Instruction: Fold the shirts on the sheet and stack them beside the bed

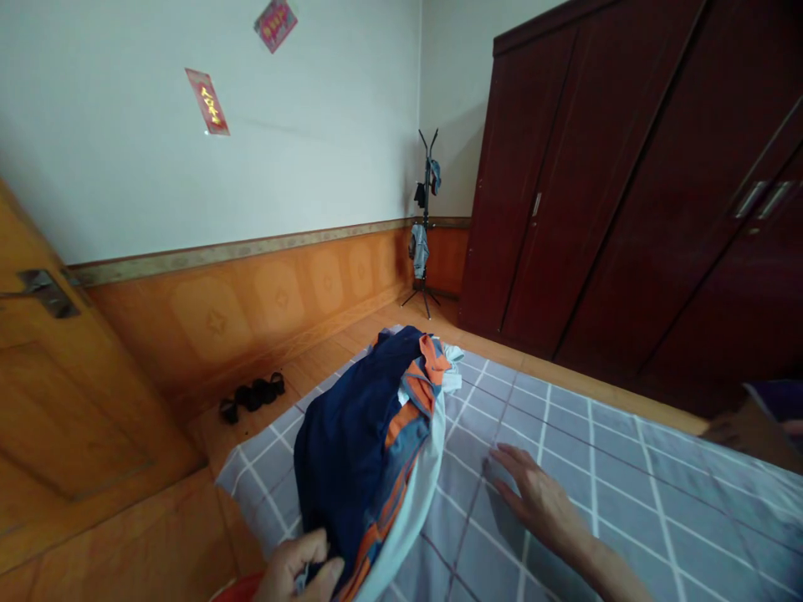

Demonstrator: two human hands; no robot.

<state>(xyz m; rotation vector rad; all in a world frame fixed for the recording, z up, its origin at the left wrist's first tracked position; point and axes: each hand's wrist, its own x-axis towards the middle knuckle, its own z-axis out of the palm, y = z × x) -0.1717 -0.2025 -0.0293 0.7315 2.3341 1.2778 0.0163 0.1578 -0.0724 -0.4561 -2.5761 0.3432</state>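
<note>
A bunched pile of clothing lies on the bed's grey checked sheet (565, 435). On its left is a navy blue garment (345, 426). Orange and blue-grey cloth (414, 401) shows along the right side, with a pale, whitish layer (427, 485) beneath it. At the bottom of the view my left hand (301, 568) is closed, thumb against fingers, on the near edge of the navy garment. Right of the pile, my right hand (527, 493) hovers over or rests on the sheet with its fingers apart, holding nothing; whether it touches cannot be told.
Dark sandals (251, 395) sit on the wooden floor left of the bed. A black coat rack (427, 217) with hanging items stands in the corner beside a dark red wardrobe (595, 184). A yellow wooden door (69, 401) is at left. Part of a person (753, 435) shows at the right edge.
</note>
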